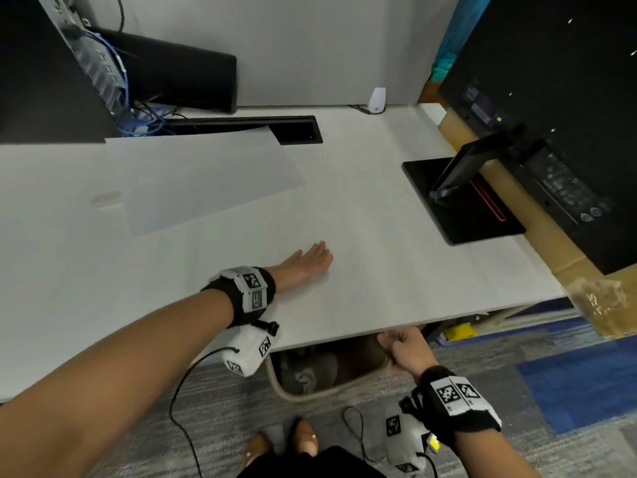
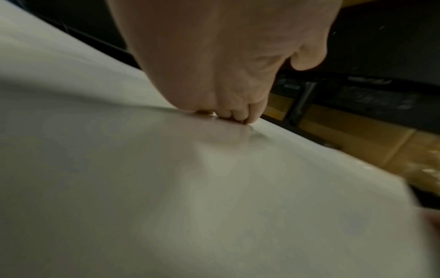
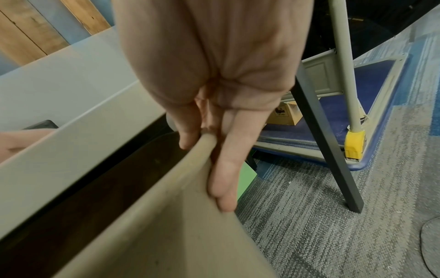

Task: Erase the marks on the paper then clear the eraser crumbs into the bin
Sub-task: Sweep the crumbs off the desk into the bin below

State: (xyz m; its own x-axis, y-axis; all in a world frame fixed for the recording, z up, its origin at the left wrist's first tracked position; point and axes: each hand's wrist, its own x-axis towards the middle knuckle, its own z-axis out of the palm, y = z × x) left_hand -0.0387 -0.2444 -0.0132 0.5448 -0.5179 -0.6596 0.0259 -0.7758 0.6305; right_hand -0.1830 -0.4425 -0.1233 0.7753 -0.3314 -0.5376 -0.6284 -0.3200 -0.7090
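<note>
Left hand (image 1: 312,262) lies flat with straight fingers on the pale laminate table (image 1: 396,257) — right hand (image 1: 401,346) grips the beige plastic bin's (image 3: 152,216) rim, just below the edge nearest it, so crumbs get swept rightward.

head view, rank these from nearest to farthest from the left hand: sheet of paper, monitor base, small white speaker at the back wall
1. The sheet of paper, lying flat on the desk, up and to the left of the left hand.
2. The monitor base, a black plate off to the hand's right.
3. The small white speaker, at the far back edge against the wall.
</note>
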